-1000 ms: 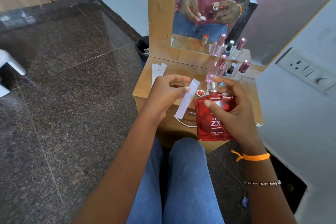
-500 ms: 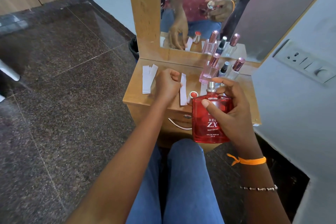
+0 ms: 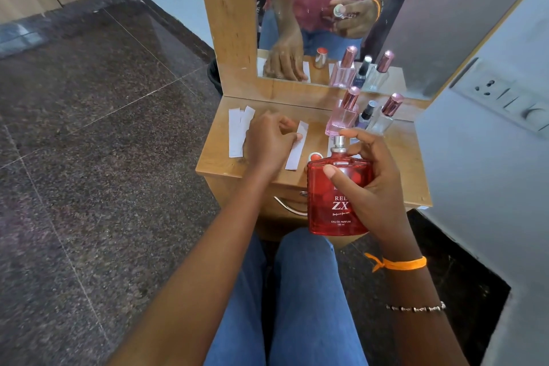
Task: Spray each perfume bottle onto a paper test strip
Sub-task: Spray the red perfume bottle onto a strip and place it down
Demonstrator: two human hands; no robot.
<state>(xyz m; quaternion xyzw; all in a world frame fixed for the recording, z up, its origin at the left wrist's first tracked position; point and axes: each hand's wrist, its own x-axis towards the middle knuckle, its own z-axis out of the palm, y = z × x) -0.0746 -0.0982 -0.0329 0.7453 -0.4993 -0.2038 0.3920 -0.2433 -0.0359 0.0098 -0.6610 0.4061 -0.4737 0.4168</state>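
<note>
setting a strip [image 3: 297,145] down left of the red bottle [image 3: 338,196], i judge; next the cap [image 3: 315,156], just left of the bottle's neck, should go back on. my right hand [image 3: 374,187] clasps the bottle upright above the desk [image 3: 395,157] edge. my left hand [image 3: 270,142], fingers loosely curled, touches the strip; whether it pinches, i cannot tell.

Wooden dressing table [image 3: 297,178] with a metal drawer handle [image 3: 289,209] on its front. Wood-framed mirror [image 3: 445,24] stands upright at its back edge. Switchboard [image 3: 505,98] on the grey wall to the right. Dark speckled granite floor [image 3: 89,128]. Black bin [image 3: 214,74] behind the table's left corner.
</note>
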